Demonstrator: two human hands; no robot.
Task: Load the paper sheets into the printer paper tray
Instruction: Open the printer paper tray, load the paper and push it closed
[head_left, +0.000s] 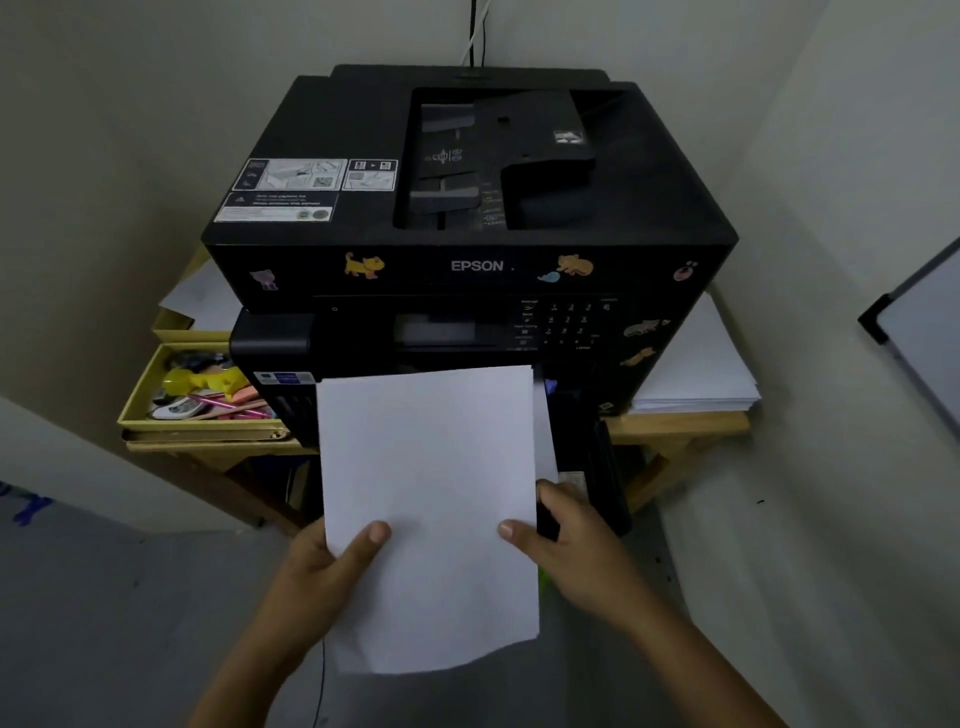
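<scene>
Nearest the camera, two bare forearms reach forward over a grey floor. The left hand pinches the left edge of the paper sheets, thumb lying on top and the other fingers hidden beneath. The right hand clamps the right edge at about the same height, its thumb also pressed on the top face. Both grips sit roughly midway along the sheets' length, so the near end hangs free toward the person, its lower edge slightly curled and uneven, while the far end reaches forward to the front of the printer.

The sheets are held in the air in front of the printer's lower face, their far edge level with the dark opening under the control panel. To the right of the sheets a black pulled-out tray part juts forward, just beside the right hand; a second white sheet edge shows behind the main sheets there. Whether the far edge is already inside any slot cannot be told.

The printer stands on a wooden table. On its left lies a yellow tray of small items, close to the sheets' left edge. On its right rests a paper stack. Walls close in behind and on both sides.
</scene>
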